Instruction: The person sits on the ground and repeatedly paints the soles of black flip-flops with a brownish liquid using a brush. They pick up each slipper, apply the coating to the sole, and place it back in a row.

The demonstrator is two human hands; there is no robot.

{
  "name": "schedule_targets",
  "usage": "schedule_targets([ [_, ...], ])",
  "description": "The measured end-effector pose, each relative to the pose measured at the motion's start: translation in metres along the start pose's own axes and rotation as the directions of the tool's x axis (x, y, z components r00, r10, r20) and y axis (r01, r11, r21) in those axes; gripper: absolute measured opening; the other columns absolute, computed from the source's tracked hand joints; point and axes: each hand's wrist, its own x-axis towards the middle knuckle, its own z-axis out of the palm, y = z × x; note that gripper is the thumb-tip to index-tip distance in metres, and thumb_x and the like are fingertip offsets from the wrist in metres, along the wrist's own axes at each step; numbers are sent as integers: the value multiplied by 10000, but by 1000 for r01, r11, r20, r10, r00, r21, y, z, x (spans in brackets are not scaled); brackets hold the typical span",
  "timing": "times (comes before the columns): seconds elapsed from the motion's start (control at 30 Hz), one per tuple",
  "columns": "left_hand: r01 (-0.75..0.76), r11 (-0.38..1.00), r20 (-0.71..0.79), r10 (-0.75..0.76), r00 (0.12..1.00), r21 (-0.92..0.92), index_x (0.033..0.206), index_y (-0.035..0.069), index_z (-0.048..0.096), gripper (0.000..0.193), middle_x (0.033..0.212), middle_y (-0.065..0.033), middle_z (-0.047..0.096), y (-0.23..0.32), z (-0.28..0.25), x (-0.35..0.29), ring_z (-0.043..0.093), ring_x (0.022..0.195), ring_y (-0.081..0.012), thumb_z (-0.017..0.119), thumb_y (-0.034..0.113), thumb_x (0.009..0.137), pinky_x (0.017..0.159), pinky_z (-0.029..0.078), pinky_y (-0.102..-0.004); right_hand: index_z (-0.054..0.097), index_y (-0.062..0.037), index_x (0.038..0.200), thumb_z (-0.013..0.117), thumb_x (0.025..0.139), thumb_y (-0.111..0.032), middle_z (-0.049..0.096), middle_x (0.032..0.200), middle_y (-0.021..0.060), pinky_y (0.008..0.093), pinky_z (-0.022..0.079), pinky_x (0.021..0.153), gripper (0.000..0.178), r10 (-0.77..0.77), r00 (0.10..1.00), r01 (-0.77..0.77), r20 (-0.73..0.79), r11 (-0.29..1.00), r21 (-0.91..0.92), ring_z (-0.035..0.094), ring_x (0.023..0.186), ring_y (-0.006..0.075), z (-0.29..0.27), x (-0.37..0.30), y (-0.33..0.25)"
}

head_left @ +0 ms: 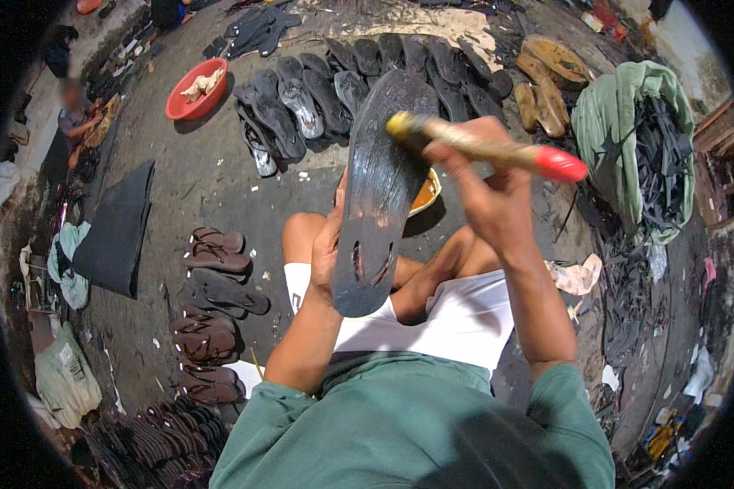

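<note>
My left hand (328,248) is closed round the left edge of a large black shoe sole (373,220), held upright above my lap. The upper part of its face looks wet and shiny, and slots show near its lower end. In my right hand (493,183) I grip a brush (497,150) with a red-tipped handle and a yellow band. The brush head lies against or just over the upper right of the sole; motion blurs it. Partly hidden behind the sole, a bowl of amber liquid (426,192) stands on the floor.
Rows of black soles (326,98) lie ahead, with a red basin (197,91) to their left. Wooden shoe forms (550,106) and a green sack of black scraps (616,138) are at right. Dark sandals (208,338) line my left. Another person (77,122) sits far left.
</note>
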Motion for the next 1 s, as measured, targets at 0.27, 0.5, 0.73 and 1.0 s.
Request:
schedule_targets([
  [0.27, 43, 971, 39, -35, 999, -236, 1234, -9, 564, 462, 1146, -200, 651, 3, 13, 15, 691, 934, -301, 347, 352, 1044, 744, 601, -415, 683, -82, 1054, 713, 729, -42, 661, 921, 65, 367, 520, 725, 329, -191, 949, 239, 250, 955, -177, 635, 838, 254, 1, -35, 1],
  [0.5, -148, 989, 29, 147, 989, 15, 1306, 38, 530, 434, 1228, -156, 621, 28, 14, 38, 642, 1071, -266, 391, 352, 1039, 938, 529, -415, 700, -20, 872, 712, 784, -119, 681, 865, 90, 361, 527, 674, 133, -323, 840, 420, 435, 896, -146, 658, 762, 251, 8, -88, -4],
  [0.73, -60, 989, 70, 70, 995, -135, 1237, 17, 577, 446, 1141, -174, 660, 13, 17, 35, 680, 975, -265, 387, 367, 1037, 826, 581, -396, 718, -88, 983, 739, 695, -111, 681, 891, 52, 326, 516, 672, 289, -411, 874, 479, 259, 818, -319, 648, 793, 228, 22, -39, -6],
  [1.0, 62, 997, 122, -55, 991, -51, 1279, 65, 553, 429, 1187, -134, 642, 17, 19, 34, 660, 1036, -234, 399, 381, 1034, 901, 555, -376, 664, -32, 1046, 703, 863, -165, 651, 921, 100, 354, 527, 716, 229, -450, 852, 521, 268, 777, -353, 639, 810, 245, -8, -30, -16],
])
